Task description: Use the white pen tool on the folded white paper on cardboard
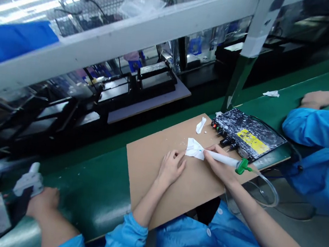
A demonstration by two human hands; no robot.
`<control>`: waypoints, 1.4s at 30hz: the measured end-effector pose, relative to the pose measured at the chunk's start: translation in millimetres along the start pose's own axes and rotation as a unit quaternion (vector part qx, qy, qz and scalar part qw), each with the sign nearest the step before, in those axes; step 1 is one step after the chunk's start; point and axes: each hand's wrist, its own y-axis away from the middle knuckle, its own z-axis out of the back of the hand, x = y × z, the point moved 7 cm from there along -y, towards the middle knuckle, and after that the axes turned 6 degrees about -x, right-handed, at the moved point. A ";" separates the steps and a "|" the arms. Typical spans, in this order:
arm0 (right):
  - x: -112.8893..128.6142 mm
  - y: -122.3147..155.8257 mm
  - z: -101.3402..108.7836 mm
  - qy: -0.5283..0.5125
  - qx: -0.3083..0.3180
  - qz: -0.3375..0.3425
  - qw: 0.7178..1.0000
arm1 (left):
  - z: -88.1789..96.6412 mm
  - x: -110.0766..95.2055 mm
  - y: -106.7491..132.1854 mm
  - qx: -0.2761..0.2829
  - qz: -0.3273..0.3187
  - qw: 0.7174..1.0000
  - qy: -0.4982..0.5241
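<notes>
My right hand (217,163) is closed around a white dispensing syringe (225,159), which is tilted with its tip pointing left. A green cap (242,166) sits on its rear end, and a clear tube (273,190) loops away from it. The tip meets a creased piece of white paper (194,149) lying on a brown board (148,168). My left hand (173,165) rests on the board at the paper's left edge, fingers bent and thumb apart. Whether its fingertips touch the paper is hard to tell.
A black control box (243,133) smeared with white stands right of the paper. A crumpled tissue (200,125) lies behind. Co-workers' hands show at right (318,99) and left, one near a grey-white tool (31,180). Beyond the green bench (93,194), black fixtures line up beneath a white beam.
</notes>
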 end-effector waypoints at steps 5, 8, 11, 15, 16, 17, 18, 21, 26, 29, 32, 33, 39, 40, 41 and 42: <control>-2.7 -1.4 3.0 -0.057 -0.030 0.000 0.998 | 3.4 2.4 -11.1 0.024 0.089 0.996 0.012; -7.6 -2.8 7.1 -0.086 -0.067 -0.017 0.994 | 1.0 0.9 -24.6 0.068 0.147 0.986 0.024; -10.3 -3.7 8.8 -0.104 -0.093 -0.028 0.990 | 1.0 -3.5 -37.8 0.102 0.162 0.981 0.020; -8.6 -3.2 8.4 -0.124 -0.112 -0.022 0.986 | 9.9 -9.3 -50.4 0.120 0.152 0.981 -0.012; -8.8 -2.7 8.5 -0.130 -0.118 -0.026 0.984 | 12.8 -11.9 -54.2 0.119 0.146 0.982 -0.022; -9.3 -2.2 8.6 -0.134 -0.125 -0.030 0.983 | 15.1 -15.4 -58.9 0.117 0.138 0.983 -0.032; -9.9 -1.7 8.7 -0.137 -0.130 -0.035 0.981 | 16.1 -19.9 -64.5 0.115 0.129 0.984 -0.040; -10.7 -1.0 9.0 -0.145 -0.140 -0.039 0.979 | 8.9 -37.0 -85.3 0.115 0.100 0.987 -0.051; -11.4 -0.3 14.1 -0.168 -0.180 -0.046 0.968 | -11.8 -56.1 -108.1 0.131 0.072 0.988 -0.023; -8.7 0.2 16.0 -0.164 -0.189 -0.039 0.967 | -6.9 -53.7 -100.9 0.116 0.060 0.991 0.009; -6.4 0.0 16.5 -0.161 -0.187 -0.032 0.969 | 2.7 -53.1 -82.5 0.074 0.010 0.997 0.018; -6.4 -0.1 16.6 -0.159 -0.187 -0.033 0.969 | 2.0 -56.0 -75.0 0.074 -0.019 0.997 0.009; -9.2 0.5 19.4 -0.140 -0.198 -0.049 0.969 | -23.2 -72.5 -46.0 0.141 -0.087 0.984 -0.071; -8.9 0.5 19.9 -0.135 -0.199 -0.050 0.970 | -24.1 -73.7 -45.9 0.140 -0.084 0.984 -0.070; -8.5 0.3 20.4 -0.130 -0.198 -0.049 0.970 | -24.4 -74.7 -46.6 0.140 -0.082 0.985 -0.066; -8.1 0.0 20.9 -0.126 -0.198 -0.047 0.971 | -24.3 -75.3 -47.4 0.141 -0.080 0.985 -0.060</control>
